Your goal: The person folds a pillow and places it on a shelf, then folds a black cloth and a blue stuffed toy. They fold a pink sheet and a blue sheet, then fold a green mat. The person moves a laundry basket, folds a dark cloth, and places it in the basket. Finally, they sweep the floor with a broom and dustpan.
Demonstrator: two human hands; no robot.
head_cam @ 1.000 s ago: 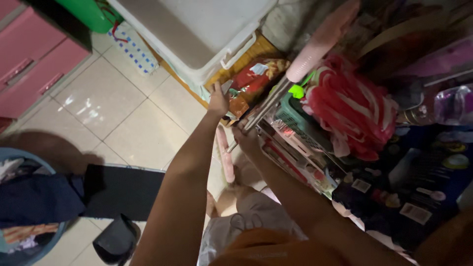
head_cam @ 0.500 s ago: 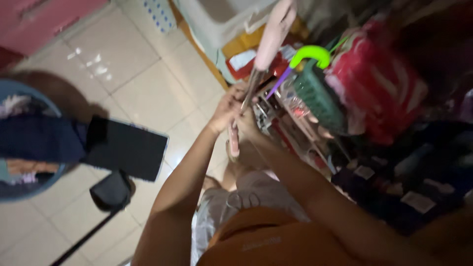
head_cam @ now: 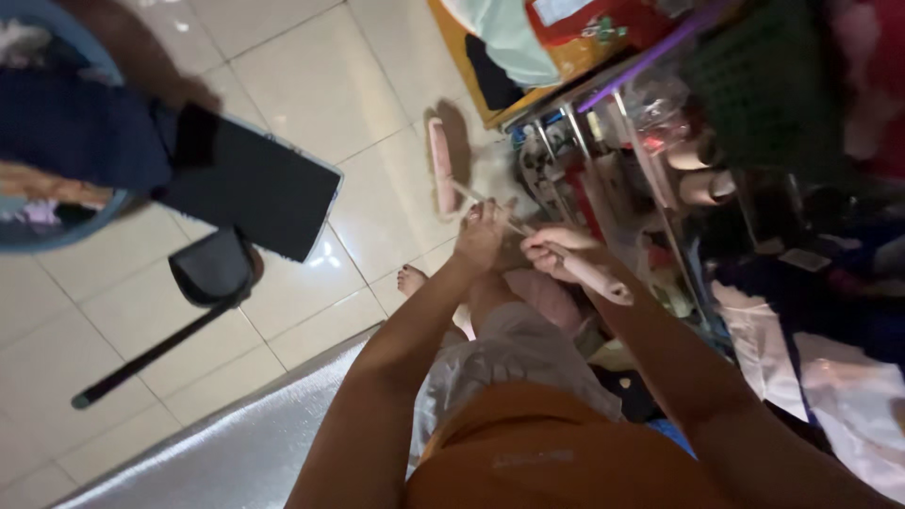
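A broom with a pink head, a thin pole and a pink grip slants down to the tiled floor. My left hand is closed round the pole lower down. My right hand grips the pink handle just behind it. The two hands sit close together above my knee. My bare foot stands on the tiles just below the broom head.
A black long-handled dustpan and a black flat mat lie to the left, by a blue basin of clothes. A crowded metal rack with a green basket stands right. An orange box sits behind.
The view has tilted down toward the floor. The broom, held upright by the rack before, now slants with its head on the tiles. My left hand moved from the packets onto the pole.
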